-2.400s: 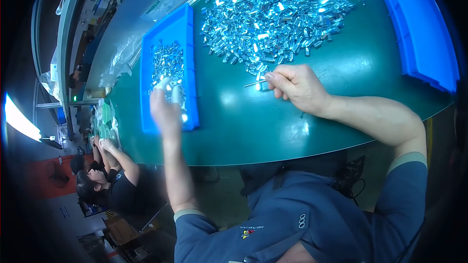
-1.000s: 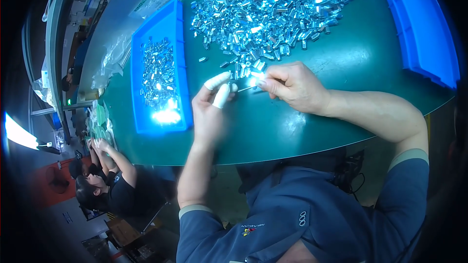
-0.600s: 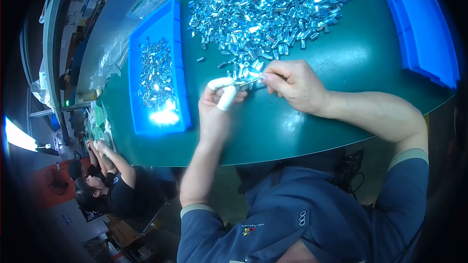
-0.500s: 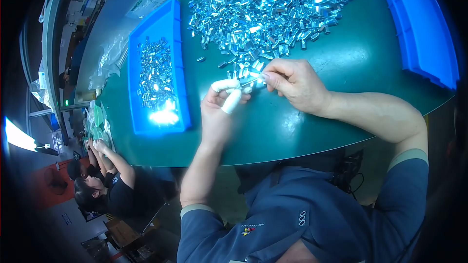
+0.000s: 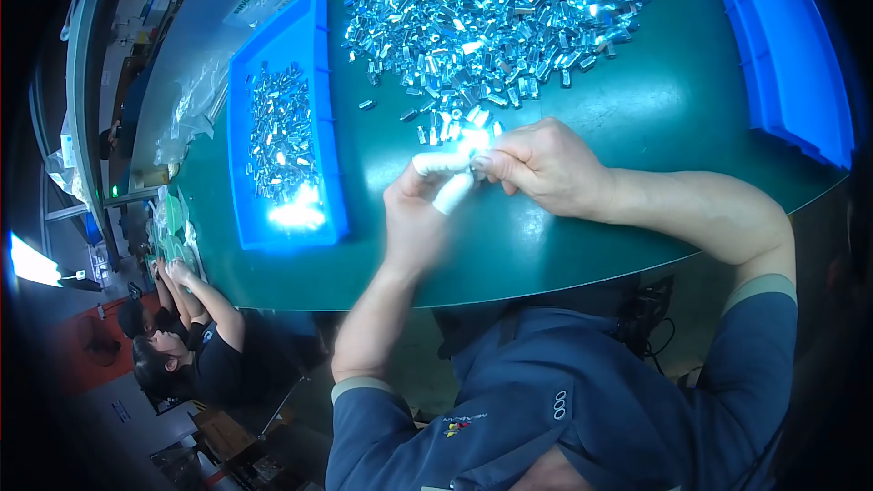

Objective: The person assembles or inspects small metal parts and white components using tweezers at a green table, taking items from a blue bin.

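My left hand [image 5: 420, 218] wears white finger cots on its thumb and fingers. Its fingers are closed in a pinch, and their tips meet those of my right hand [image 5: 555, 173]. The bare right hand is closed too, thumb pressed against its forefinger. A tiny shiny bit shows where the fingertips meet, but glare and the fingers hide what each hand grips. Just beyond them lie several loose metal pieces [image 5: 435, 130], small and tube-like. Behind these spreads a large heap of the same shiny pieces [image 5: 496, 23] on the green tabletop [image 5: 627, 118].
On the left a blue tray [image 5: 335, 164] holds a smaller pile of metal pieces [image 5: 284, 132]. Another blue tray [image 5: 791, 45] stands at the far right. Clear plastic bags [image 5: 195, 118] lie beyond the left tray. At the left, a person in dark clothes [image 5: 227, 364] works at the table.
My left hand has moved right, bringing its fingertips against the right hand's. The thin shiny piece seen between the hands is now mostly hidden. The view has shifted slightly.
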`<state>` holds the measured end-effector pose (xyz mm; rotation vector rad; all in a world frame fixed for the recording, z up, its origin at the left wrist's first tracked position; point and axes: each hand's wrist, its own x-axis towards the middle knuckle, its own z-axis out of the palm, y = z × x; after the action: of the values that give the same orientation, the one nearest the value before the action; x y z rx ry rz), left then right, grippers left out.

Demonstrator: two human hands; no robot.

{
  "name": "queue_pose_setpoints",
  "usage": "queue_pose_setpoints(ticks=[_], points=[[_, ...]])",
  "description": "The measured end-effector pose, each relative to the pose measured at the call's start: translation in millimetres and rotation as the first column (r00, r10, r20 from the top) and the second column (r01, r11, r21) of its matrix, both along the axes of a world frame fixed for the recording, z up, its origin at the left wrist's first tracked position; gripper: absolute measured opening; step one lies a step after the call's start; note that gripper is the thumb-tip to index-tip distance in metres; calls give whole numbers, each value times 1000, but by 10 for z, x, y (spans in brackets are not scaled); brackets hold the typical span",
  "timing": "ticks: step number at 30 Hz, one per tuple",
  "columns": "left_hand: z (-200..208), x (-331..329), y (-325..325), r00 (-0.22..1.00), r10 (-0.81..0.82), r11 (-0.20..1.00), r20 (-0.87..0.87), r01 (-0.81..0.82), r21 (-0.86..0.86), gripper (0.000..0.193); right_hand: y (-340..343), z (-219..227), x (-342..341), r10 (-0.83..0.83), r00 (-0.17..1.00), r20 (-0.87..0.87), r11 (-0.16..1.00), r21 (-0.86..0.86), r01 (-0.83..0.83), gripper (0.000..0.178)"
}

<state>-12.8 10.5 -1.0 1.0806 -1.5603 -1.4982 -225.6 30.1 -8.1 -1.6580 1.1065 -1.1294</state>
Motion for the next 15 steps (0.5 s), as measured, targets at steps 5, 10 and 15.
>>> queue_pose_setpoints(ticks=[5, 10, 15], points=[[4, -8, 35, 1000, 23, 1000, -17, -23, -2, 15, -2, -8, 19, -4, 999, -36, 999, 42, 6, 37], [94, 139, 10, 992, 25, 988, 126, -6, -153, 14, 35, 22, 2, -32, 994, 108, 996, 91, 22, 34], [299, 789, -418, 862, 343, 823, 373, -84, -561, 17, 22, 50, -106, -43, 972, 230, 971, 238, -13, 33]])
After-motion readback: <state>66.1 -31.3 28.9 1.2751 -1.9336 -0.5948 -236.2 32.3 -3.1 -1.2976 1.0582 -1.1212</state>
